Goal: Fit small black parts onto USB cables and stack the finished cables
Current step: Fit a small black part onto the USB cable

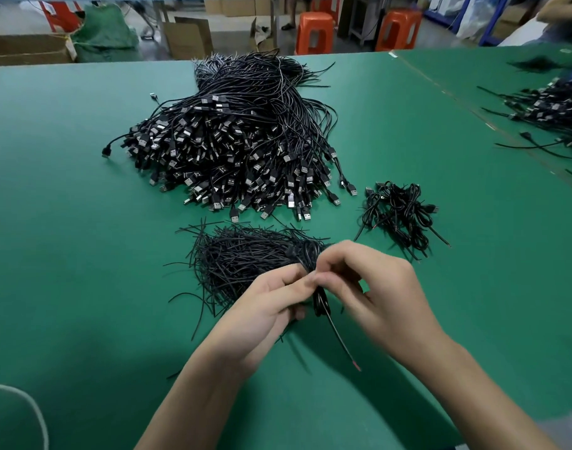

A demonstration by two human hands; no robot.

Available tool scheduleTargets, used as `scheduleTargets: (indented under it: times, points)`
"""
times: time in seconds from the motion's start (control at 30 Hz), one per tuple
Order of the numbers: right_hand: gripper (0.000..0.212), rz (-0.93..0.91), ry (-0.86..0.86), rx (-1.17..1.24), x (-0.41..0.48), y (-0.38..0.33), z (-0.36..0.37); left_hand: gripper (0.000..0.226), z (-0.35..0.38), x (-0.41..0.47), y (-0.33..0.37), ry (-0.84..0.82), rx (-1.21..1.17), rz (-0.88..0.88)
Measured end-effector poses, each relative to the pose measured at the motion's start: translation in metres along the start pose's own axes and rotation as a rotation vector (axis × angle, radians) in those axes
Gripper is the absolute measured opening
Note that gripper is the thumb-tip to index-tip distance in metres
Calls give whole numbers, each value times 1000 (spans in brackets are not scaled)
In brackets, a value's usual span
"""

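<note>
Both hands meet low in the centre of the frame, over the green worktop (83, 254); the left grip (271, 303) and the right grip (375, 287) are both narrow, fingers curled and fingertips pinched from either side on one coiled USB cable (322, 302). The coil stands roughly up-and-down in the frame between the two sets of fingertips; its loose tail (343, 345) runs out toward the lower right and ends in a reddish tip; whether a small black part is already on the coil is hidden by the fingers.

Just above and left of the hands, partly behind the left grip, lies a loose pile of thin black strips (245, 254); these are probably the parts being fitted, and the left grip is the nearer one to them. The big heap of USB cables (239, 151) fills the upper centre. The small stack of coiled cables (399, 212), likely the finished ones, sits up and to the right, apart from the hands and nearer the right grip; so once the part is on, the set-down would probably be a reach up and right with that hand.

Another heap of cables (550, 108) lies at the upper right edge; orange stools (313, 32) stand beyond the worktop.
</note>
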State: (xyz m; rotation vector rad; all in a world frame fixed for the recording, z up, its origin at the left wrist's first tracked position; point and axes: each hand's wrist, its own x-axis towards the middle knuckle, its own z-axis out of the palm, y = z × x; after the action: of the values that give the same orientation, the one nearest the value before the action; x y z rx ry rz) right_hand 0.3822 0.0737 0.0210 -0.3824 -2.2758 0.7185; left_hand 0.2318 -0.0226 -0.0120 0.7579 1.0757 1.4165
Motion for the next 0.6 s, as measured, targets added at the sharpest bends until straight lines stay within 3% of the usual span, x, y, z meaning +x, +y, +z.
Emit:
scheduleTargets:
  times: [0.1,0.27,0.37,0.43,0.6]
  points:
    - [12,270,129,187,2,-7,10,18,9,0,-1,132,50,143]
    - [17,642,349,719,10,-17,23,8,23,2,-5,478,529,511]
    - [15,680,395,786,12,-21,21,22,25,-2,-3,487,622,588]
    - [14,663,428,738,15,-22,19,30,25,-5,3,400,522,582]
    - [14,624,434,618,17,-25,18,12,26,1,21,355,353,480]
